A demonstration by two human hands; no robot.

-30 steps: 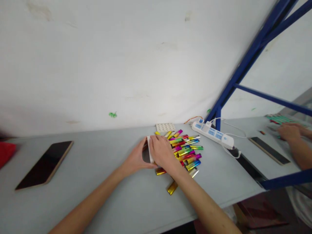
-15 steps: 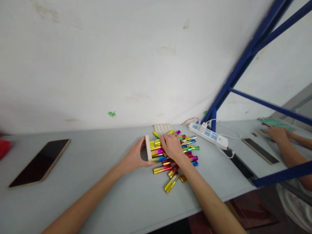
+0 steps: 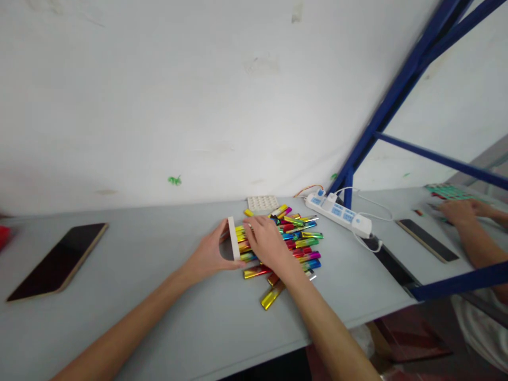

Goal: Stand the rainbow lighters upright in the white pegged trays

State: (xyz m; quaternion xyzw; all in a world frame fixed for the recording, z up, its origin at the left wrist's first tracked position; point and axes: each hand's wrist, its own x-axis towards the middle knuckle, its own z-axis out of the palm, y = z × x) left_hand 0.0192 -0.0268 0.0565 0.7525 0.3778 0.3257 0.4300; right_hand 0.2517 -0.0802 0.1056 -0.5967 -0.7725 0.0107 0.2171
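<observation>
1. Standing on edge on the table (image 3: 178,328), the white tray (image 3: 234,239) is gripped by the left hand (image 3: 207,255), thumb and fingers spread.
2. Lighters (image 3: 307,243) beside it are partly covered by the right hand (image 3: 266,242); fingers bent, pinch can't be told.

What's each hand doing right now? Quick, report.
Left hand: holding the white frame.
Right hand: over the shiny lighters; grip unclear.
</observation>
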